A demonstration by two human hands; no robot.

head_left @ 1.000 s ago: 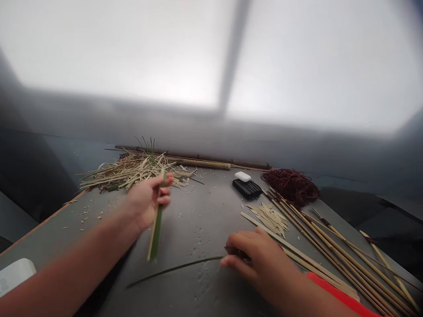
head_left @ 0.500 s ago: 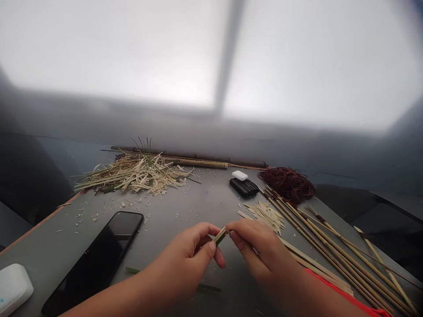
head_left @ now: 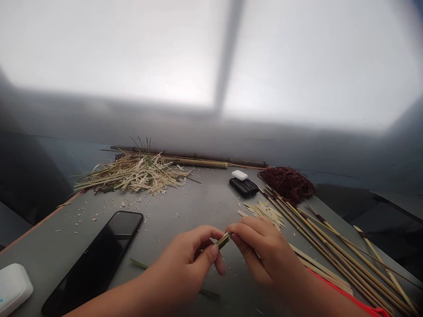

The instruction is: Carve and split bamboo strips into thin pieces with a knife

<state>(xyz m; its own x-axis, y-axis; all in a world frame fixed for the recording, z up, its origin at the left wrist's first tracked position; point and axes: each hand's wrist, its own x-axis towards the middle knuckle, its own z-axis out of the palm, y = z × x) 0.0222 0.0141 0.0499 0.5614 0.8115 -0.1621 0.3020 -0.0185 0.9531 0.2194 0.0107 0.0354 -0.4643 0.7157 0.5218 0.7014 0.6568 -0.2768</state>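
Between the thumb and fingers of my left hand is a short green bamboo piece, its tip angled up to the right. My right hand has its thumb and index finger pinched at that upper end; whatever sits in the pinch is too small and covered to make out. Beneath my left wrist, a green strip lies on the grey table. Another dark green piece rests below the left hand. Thin pale bamboo slivers lie just beyond the right hand.
A black phone and a white case lie at left. Bamboo shavings are heaped at the back left. At right are dark red cord, long bamboo sticks, and a black case under a small white case.
The bamboo piece has dipped slightly and turned, showing less of its pale face. My right fingers remain at its tip, and both hands have shifted only a little.
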